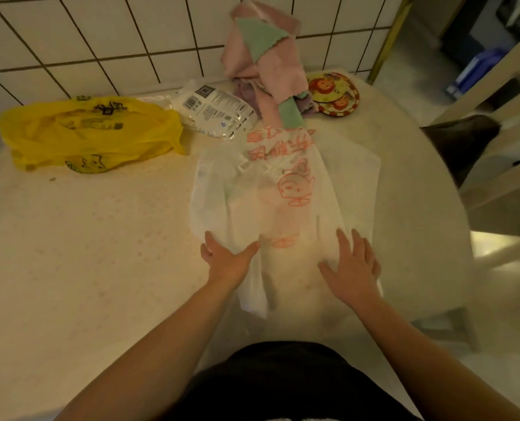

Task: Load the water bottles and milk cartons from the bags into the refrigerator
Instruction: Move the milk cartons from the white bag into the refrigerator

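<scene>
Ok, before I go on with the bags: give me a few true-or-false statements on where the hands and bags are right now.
1. The left hand and the right hand both lie flat on the white bag. True.
2. The yellow bag lies to the right of the white bag. False: it lies to its left, near the tiled wall.
3. The left hand grips the yellow bag. False: it touches only the white bag.
4. Pink and green cloths lie beyond the white bag. True.
5. The round printed plate sits on the yellow bag. False: it sits on the table, beside the cloths.
</scene>
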The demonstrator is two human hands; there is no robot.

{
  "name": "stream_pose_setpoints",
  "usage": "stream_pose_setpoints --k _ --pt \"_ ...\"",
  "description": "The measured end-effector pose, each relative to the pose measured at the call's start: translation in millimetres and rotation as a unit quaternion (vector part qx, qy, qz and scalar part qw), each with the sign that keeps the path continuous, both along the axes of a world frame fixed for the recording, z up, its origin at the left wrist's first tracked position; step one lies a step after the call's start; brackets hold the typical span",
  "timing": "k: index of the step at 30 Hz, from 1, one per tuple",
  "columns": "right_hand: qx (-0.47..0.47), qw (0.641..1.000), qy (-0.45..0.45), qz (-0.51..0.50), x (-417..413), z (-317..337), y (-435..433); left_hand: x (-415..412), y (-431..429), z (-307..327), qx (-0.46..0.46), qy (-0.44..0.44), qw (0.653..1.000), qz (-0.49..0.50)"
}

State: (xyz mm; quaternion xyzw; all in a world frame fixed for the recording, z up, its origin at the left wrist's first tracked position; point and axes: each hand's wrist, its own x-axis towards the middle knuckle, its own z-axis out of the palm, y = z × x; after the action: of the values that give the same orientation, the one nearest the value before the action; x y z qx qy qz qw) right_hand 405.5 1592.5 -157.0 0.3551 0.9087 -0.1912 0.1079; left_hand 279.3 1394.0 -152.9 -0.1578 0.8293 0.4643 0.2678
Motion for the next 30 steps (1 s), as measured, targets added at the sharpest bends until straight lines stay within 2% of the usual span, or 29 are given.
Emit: stream_pose_setpoints --k 3,5,8,11,14,17,19,22,25,28,30 --pt "-0.027 0.998 -0.002 -0.056 -25 -6 26 -15 11 -5 -0.030 -0.030 0.997 0.068" --pt "-0.070 0.991 0.028 -0.113 -43 -11 41 -24 15 -7 -0.030 -0.045 0.992 0.113" --pt "-0.149 0.967 0.044 -0.200 -71 -19 62 -36 17 -7 0.033 -0.075 0.982 0.173" --pt "-0.159 0.958 0.032 -0.236 -90 -21 72 -46 20 -4 0.090 -0.138 0.962 0.219" --pt "-0.139 0.946 0.051 -0.288 -102 -25 81 -55 24 -7 0.090 -0.129 0.965 0.212" --pt "-0.193 0.912 0.070 -0.354 -107 -28 93 -70 23 -12 0.098 -0.123 0.953 0.257" --pt "-0.256 0.885 0.120 -0.370 -109 -30 98 -81 21 -16 0.108 -0.121 0.946 0.282" --pt "-0.268 0.847 0.228 -0.398 -113 -30 97 -92 23 -18 0.137 -0.133 0.937 0.292" --pt "-0.326 0.812 0.289 -0.388 -121 -8 90 -97 27 -13 0.179 -0.139 0.933 0.280" --pt "-0.359 0.803 0.337 -0.336 -131 23 86 -101 18 -2 0.207 -0.112 0.923 0.306" --pt "-0.354 0.812 0.355 -0.300 -141 46 80 -105 10 9 0.220 -0.075 0.921 0.311"
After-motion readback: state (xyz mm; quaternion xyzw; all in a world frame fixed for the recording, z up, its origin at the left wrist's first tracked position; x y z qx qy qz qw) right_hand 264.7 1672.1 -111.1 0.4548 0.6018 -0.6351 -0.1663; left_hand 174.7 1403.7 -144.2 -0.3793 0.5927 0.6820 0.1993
